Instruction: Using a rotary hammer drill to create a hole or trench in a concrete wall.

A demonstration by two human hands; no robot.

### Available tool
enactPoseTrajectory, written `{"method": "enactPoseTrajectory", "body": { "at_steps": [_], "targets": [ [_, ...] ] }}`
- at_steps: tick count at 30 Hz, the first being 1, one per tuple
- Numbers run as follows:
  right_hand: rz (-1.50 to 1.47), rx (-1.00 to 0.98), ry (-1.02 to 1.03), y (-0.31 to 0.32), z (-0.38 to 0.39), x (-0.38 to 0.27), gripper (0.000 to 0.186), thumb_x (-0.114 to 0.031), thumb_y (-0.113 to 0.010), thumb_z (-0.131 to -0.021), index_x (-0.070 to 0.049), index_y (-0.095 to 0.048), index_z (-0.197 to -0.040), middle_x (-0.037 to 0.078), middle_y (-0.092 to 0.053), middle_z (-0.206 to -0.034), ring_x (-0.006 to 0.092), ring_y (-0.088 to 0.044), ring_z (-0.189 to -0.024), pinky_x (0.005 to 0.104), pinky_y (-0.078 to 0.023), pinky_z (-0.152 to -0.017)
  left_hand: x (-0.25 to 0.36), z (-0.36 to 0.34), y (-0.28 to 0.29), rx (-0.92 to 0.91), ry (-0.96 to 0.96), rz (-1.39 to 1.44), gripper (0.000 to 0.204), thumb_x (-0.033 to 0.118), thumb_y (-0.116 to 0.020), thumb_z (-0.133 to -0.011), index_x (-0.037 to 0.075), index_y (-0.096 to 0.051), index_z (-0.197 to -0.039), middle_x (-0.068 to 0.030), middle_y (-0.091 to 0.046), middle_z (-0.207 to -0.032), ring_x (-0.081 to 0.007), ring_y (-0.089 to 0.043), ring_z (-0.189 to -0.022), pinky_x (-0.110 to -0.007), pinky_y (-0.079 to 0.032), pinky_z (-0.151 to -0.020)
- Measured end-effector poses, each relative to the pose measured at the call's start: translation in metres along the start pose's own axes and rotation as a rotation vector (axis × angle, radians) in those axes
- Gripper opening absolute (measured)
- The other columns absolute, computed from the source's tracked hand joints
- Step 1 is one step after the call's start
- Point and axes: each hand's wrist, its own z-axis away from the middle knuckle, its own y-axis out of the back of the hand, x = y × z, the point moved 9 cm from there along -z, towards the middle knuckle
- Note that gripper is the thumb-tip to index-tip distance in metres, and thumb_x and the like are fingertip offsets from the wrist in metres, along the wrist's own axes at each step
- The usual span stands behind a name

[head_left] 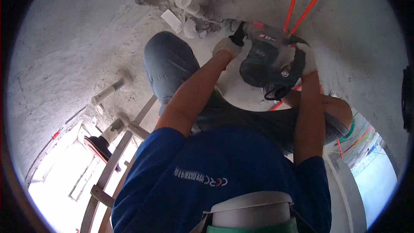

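A dark green and grey rotary hammer [258, 58] lies across the space in front of me, its chisel bit [212, 21] pointing left. My left hand [227, 48], in a pale work glove, is wrapped round the black side handle near the chuck. At the tool's back end, my right hand [308, 58], gloved too, is closed on the rear handle; its fingers are partly hidden. The bit's tip meets dusty rubble beside a white pipe stub [184, 1]. Near the tip lie a white rectangular piece [171, 20] and a broken round piece [190, 29].
Two orange-red pipes [296, 6] run down the concrete beyond the hammer. A white pipe stub [105, 94] sticks out at left, near a wooden frame [103, 181]. My bent knee [166, 56] is close to the rubble. Thin coloured cables lie at far right.
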Motion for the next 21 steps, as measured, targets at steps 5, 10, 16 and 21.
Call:
{"method": "enactPoseTrajectory", "body": {
  "at_steps": [5, 10, 16, 21],
  "targets": [
    [-0.11, 0.02, 0.003, -0.016, 0.038, -0.021, 0.026, -0.02, -0.058, -0.087, -0.001, -0.059, -0.105, 0.01, -0.064, -0.084, 0.0222, -0.064, -0.066, 0.0332, -0.056, -0.057, 0.034, 0.003, -0.013, 0.085, -0.304, -0.137, 0.047, 0.039, -0.067, -0.078, 0.007, -0.069, -0.111, -0.0175, -0.071, -0.1, -0.0331, -0.069, -0.093, -0.042, -0.053, -0.083],
    [-0.02, 0.001, 0.177, -0.026, 0.046, -0.022, 0.025, -0.019, -0.058, -0.086, 0.0, -0.06, -0.103, 0.011, -0.064, -0.084, 0.0228, -0.064, -0.067, 0.0323, -0.055, -0.058, 0.041, -0.006, -0.003, 0.203, -0.371, -0.237, 0.045, 0.039, -0.067, -0.077, 0.008, -0.07, -0.109, -0.0168, -0.072, -0.099, -0.0344, -0.068, -0.095, -0.043, -0.053, -0.083],
    [-0.177, -0.117, -0.009, -0.038, 0.033, -0.001, 0.027, -0.02, -0.061, -0.084, 0.0, -0.06, -0.103, 0.01, -0.064, -0.083, 0.0215, -0.064, -0.066, 0.0325, -0.056, -0.059, 0.015, -0.015, -0.014, 0.123, -0.289, -0.1, 0.044, 0.04, -0.067, -0.079, 0.008, -0.071, -0.108, -0.0126, -0.073, -0.094, -0.0306, -0.07, -0.087, -0.042, -0.054, -0.077],
    [0.055, 0.09, 0.008, -0.037, 0.038, -0.017, 0.029, -0.022, -0.062, -0.085, 0.001, -0.06, -0.103, 0.009, -0.063, -0.083, 0.0205, -0.063, -0.067, 0.0309, -0.054, -0.059, -0.009, -0.007, -0.049, -0.017, -0.25, 0.009, 0.034, 0.03, -0.067, -0.081, 0.004, -0.068, -0.104, -0.0086, -0.066, -0.078, -0.0194, -0.062, -0.067, -0.036, -0.049, -0.06]
  ]
}}
